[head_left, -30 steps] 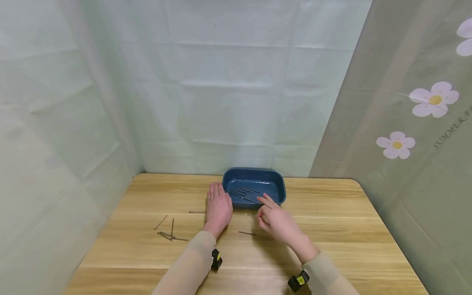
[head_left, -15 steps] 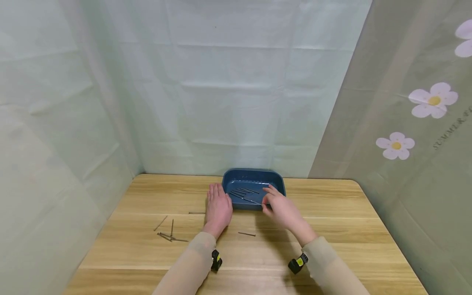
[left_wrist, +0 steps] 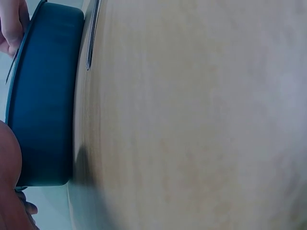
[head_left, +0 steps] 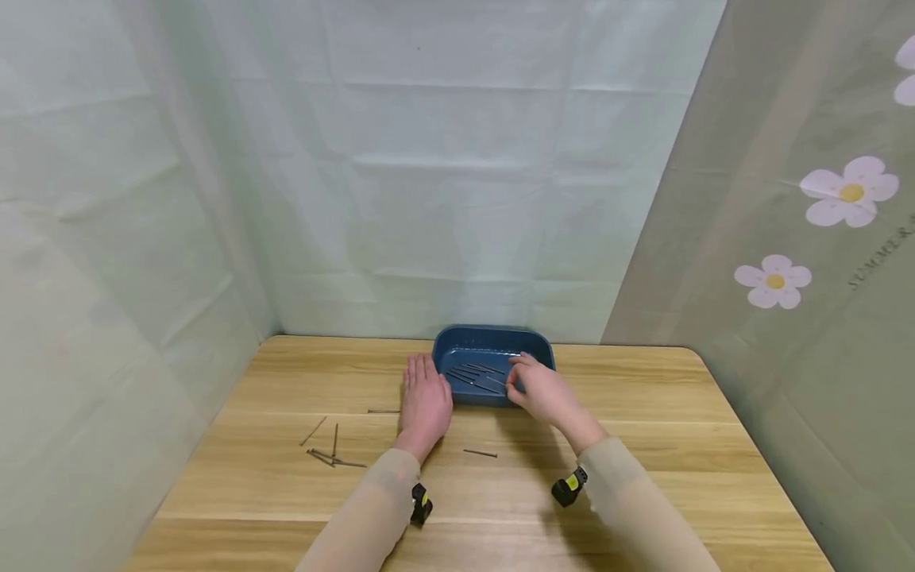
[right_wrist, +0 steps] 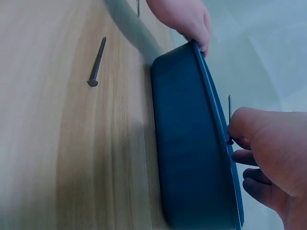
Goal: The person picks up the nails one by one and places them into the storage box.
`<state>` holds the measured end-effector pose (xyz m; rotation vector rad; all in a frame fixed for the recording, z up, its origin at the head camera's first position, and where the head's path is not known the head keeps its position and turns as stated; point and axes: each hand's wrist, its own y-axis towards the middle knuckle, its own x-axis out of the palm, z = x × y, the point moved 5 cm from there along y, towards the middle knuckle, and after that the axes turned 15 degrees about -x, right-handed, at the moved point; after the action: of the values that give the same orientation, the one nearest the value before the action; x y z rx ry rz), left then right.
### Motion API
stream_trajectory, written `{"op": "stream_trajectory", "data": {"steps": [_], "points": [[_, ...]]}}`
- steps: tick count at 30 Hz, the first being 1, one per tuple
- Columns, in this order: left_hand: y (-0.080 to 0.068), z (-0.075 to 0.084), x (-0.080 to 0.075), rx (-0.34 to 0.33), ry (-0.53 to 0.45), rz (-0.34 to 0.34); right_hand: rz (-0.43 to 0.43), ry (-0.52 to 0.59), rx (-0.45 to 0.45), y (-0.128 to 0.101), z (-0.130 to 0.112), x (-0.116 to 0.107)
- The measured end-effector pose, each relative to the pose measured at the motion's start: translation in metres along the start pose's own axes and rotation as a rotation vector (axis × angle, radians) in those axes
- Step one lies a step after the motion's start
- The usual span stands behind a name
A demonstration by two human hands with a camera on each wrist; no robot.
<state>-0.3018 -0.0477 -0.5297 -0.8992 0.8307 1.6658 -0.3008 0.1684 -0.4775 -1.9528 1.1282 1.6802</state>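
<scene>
A dark blue tray (head_left: pixel 532 349) stands at the far middle of the wooden table, with several nails (head_left: pixel 473 373) lying in it. My right hand (head_left: pixel 513 385) reaches over the tray's front right rim and pinches a thin nail (right_wrist: pixel 229 115) between thumb and fingers (right_wrist: pixel 242 122). My left hand (head_left: pixel 424 403) lies flat on the table, its fingertips (right_wrist: pixel 204 40) against the tray's (right_wrist: pixel 187 143) left front corner. In the left wrist view the tray's side wall (left_wrist: pixel 43 96) fills the left edge.
One loose nail (head_left: pixel 479 453) lies on the table in front of the tray, and also shows in the right wrist view, nail (right_wrist: pixel 96 62). Another nail (head_left: pixel 382 411) lies just left of my left hand. A small cluster of nails (head_left: pixel 329 454) sits further left. Cloth walls enclose the table (head_left: pixel 643 445).
My right hand has moved from the table in front of the tray up and forward over its rim, carrying a nail. The left hand has stayed still.
</scene>
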Motion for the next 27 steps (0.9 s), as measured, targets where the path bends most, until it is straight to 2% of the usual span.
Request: {"op": "stream_trajectory", "data": {"steps": [17, 27], "points": [[-0.001, 0.001, -0.001, 0.028, 0.014, 0.025, -0.204, 0.091, 0.088, 0.029, 0.020, 0.012], [0.002, -0.001, 0.001, 0.020, 0.005, 0.020, -0.270, 0.026, 0.073, 0.043, 0.030, 0.024]]}}
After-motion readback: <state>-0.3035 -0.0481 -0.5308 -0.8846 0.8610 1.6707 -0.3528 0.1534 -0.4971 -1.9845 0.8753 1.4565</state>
